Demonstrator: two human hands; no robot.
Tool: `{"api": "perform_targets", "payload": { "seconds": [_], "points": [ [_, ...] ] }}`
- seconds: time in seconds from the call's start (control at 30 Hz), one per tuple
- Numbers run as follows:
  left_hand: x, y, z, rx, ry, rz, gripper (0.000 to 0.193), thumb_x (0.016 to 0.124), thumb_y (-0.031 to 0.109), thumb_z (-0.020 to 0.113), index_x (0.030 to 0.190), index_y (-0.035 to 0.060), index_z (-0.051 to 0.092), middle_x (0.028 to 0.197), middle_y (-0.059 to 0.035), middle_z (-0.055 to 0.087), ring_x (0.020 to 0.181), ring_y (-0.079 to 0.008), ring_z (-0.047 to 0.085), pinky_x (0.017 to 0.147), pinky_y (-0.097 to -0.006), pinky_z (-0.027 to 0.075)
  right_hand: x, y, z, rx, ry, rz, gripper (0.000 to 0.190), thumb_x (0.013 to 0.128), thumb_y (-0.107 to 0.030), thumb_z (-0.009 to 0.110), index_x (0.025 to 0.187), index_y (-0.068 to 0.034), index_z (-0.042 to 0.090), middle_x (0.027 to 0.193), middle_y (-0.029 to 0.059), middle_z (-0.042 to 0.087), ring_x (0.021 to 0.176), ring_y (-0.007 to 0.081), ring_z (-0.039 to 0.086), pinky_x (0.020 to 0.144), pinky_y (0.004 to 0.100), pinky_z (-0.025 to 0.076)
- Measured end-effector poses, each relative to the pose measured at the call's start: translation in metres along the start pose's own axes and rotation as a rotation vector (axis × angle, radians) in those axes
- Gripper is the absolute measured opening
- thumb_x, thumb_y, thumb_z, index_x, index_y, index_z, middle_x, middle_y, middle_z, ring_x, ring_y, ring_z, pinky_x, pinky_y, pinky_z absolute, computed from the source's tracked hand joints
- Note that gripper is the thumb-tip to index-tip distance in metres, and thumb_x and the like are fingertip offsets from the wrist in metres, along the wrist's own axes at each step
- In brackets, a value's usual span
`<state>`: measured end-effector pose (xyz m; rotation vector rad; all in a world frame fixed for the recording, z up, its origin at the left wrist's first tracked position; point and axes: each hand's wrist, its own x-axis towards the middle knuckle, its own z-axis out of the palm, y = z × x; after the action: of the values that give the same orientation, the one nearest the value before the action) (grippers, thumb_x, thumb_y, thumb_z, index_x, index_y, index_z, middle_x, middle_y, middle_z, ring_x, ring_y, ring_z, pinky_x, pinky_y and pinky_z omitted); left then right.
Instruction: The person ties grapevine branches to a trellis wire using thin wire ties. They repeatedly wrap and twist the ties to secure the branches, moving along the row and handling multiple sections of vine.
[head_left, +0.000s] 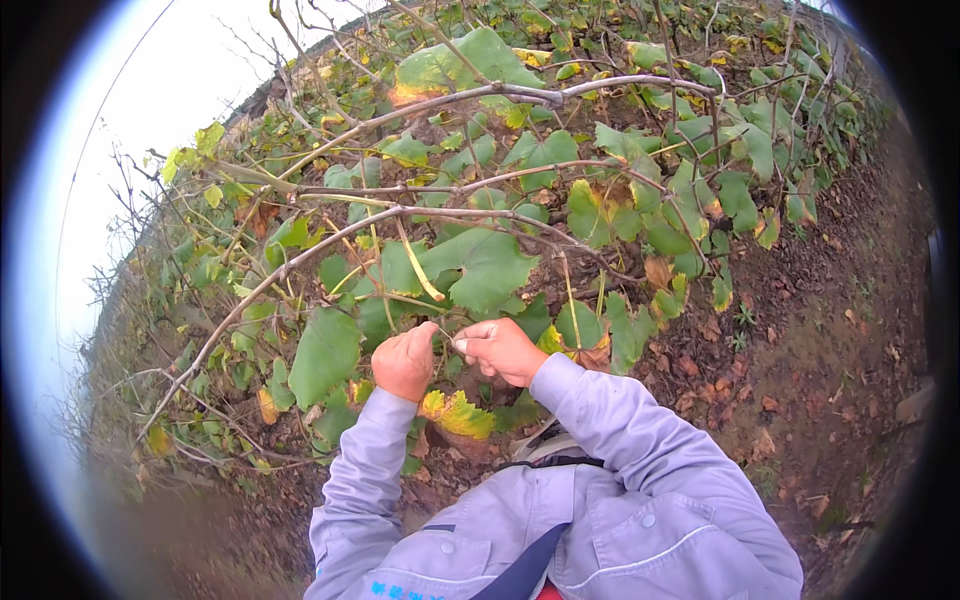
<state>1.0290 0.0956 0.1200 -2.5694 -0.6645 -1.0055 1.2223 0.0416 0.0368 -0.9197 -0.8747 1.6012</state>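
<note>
Both hands meet low in a grapevine, a small distance apart. My left hand (405, 361) is closed, thumb uppermost, on one end of a short thin strand, perhaps a tie or tendril. The thumb and forefinger of my right hand (499, 349) pinch the strand's other side. Just above them hangs a broad green grape leaf (480, 266), and another large leaf (325, 356) droops left of my left hand. A yellowing leaf (459, 415) lies below, between the wrists. Brown vine canes (397, 214) arch across above the hands. What the strand goes around cannot be made out.
A thicker cane (442, 99) crosses higher up, with bare shoots and wires near it. One long cane (217, 334) slopes down at the left. Dense vine foliage rises behind. Soil strewn with dry leaves (757, 442) lies at the right.
</note>
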Motion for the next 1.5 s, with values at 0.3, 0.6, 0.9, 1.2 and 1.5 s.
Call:
{"api": "perform_targets", "payload": {
  "seconds": [0.3, 0.6, 0.9, 1.2, 1.5],
  "points": [
    [0.017, 0.004, -0.016, -0.285, -0.224, -0.656, 0.054, 0.087, 0.007, 0.079, 0.137, 0.0116, 0.061, 0.105, -0.0076, 0.081, 0.078, -0.021, 0.076, 0.074, -0.0358, 0.059, -0.001, -0.007, 0.004, -0.043, -0.001, -0.001, 0.021, 0.101, -0.017, 0.071, 0.113, 0.0, 0.075, 0.08, 0.0011, 0.064, 0.052, 0.0051, 0.047, 0.046, 0.0233, 0.036],
    [0.018, 0.002, 0.02, 0.334, -0.341, -0.296, 0.043, 0.094, 0.025, 0.071, 0.136, 0.0187, 0.063, 0.097, -0.0054, 0.073, 0.069, -0.0309, 0.073, 0.057, -0.0417, 0.057, 0.003, -0.004, 0.005, -0.186, 0.052, -0.108, 0.02, 0.099, -0.015, 0.07, 0.109, 0.001, 0.077, 0.081, 0.0026, 0.068, 0.059, 0.0103, 0.056, 0.054, 0.0291, 0.045],
    [0.022, 0.015, -0.018, -0.492, -0.005, -0.777, 0.048, 0.099, 0.013, 0.071, 0.143, 0.0039, 0.054, 0.117, -0.0142, 0.076, 0.088, -0.0199, 0.074, 0.072, -0.033, 0.06, -0.01, -0.03, 0.017, -0.847, 0.273, -0.881, 0.014, 0.095, -0.012, 0.068, 0.102, -0.003, 0.075, 0.09, 0.0179, 0.071, 0.087, 0.0389, 0.068, 0.078, 0.0474, 0.055],
    [0.007, 0.037, -0.035, -1.444, 0.231, -1.254, 0.038, 0.102, 0.01, 0.071, 0.135, 0.0029, 0.054, 0.102, -0.0125, 0.076, 0.081, -0.0145, 0.07, 0.07, -0.0255, 0.058, -0.06, -0.033, 0.022, -0.987, 0.053, -0.87, 0.015, 0.093, -0.009, 0.069, 0.106, -0.005, 0.073, 0.091, 0.0135, 0.068, 0.084, 0.0347, 0.067, 0.072, 0.0445, 0.056],
    [-0.013, 0.067, -0.051, -1.248, 0.162, -0.687, 0.03, 0.099, 0.002, 0.072, 0.126, 0.003, 0.059, 0.095, -0.016, 0.078, 0.081, -0.0163, 0.072, 0.076, -0.0299, 0.059, -0.116, -0.078, -0.024, -0.544, -0.183, -0.252, 0.021, 0.101, -0.017, 0.068, 0.111, -0.001, 0.076, 0.082, 0.0035, 0.069, 0.062, 0.011, 0.061, 0.057, 0.0293, 0.049]
  ]
}}
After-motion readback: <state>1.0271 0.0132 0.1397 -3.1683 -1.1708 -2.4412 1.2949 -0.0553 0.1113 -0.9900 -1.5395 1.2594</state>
